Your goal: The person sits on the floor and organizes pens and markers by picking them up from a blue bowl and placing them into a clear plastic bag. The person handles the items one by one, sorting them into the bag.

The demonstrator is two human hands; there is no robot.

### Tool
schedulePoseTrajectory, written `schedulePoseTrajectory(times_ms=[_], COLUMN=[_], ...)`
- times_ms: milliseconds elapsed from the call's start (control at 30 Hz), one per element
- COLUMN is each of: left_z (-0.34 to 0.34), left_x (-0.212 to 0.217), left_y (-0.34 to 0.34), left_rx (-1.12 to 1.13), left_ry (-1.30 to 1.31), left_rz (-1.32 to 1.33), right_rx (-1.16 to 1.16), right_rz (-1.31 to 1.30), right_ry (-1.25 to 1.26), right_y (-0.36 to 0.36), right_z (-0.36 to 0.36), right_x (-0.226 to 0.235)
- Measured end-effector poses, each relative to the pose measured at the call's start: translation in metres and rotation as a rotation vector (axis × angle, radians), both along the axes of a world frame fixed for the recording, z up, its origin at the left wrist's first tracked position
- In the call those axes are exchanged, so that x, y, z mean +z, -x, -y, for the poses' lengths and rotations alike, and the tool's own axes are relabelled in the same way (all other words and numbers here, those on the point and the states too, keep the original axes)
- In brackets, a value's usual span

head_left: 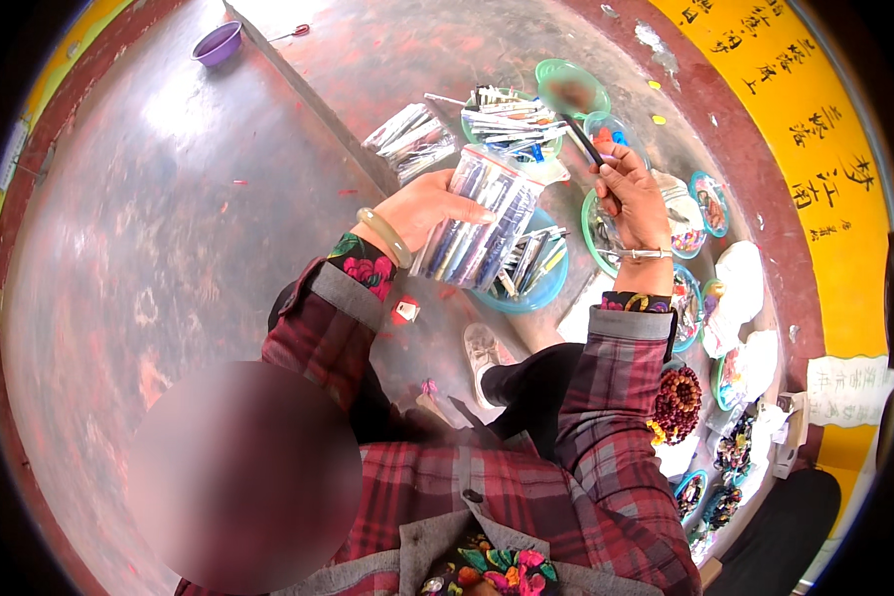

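My left hand grips a clear plastic zip bag packed with pens, thumb across its front. Off to the right, my right hand pinches a black pen that points up and to the left, apart from the bag. Partly behind the bag stands a blue basin with loose pens in it. Just beyond the bag is a green basket heaped with white pens. A bundle of pens lies on the floor to its left.
An empty-looking green bowl sits at the far right. Several small baskets line my right side, near a coil of reddish-brown beads. A purple basin and red-handled scissors lie far left. My shoe is near the blue basin.
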State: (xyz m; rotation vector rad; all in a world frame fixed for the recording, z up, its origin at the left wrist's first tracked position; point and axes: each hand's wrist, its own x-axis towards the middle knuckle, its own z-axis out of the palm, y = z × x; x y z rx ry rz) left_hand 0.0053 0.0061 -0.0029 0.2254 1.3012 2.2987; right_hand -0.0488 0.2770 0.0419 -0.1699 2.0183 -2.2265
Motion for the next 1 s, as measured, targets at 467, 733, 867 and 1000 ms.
schedulePoseTrajectory(times_ms=[467, 733, 867, 1000], left_z=[0.002, 0.001, 0.000, -0.003], left_x=[0.003, 0.004, 0.001, 0.000], left_y=[0.000, -0.001, -0.001, -0.003], left_rx=[-0.001, -0.036, -0.070, -0.119], left_ry=[-0.012, 0.005, 0.084, 0.089], left_rz=[0.059, 0.051, 0.075, 0.073], right_rx=[0.073, -0.203, -0.181, -0.236], right_rz=[-0.126, -0.082, -0.192, -0.281], right_ry=[0.496, 0.593, 0.549, 0.342], right_y=[-0.005, 0.013, 0.011, 0.004], right_z=[0.003, -0.017, -0.002, 0.013], right_x=[0.006, -0.017, -0.012, -0.004])
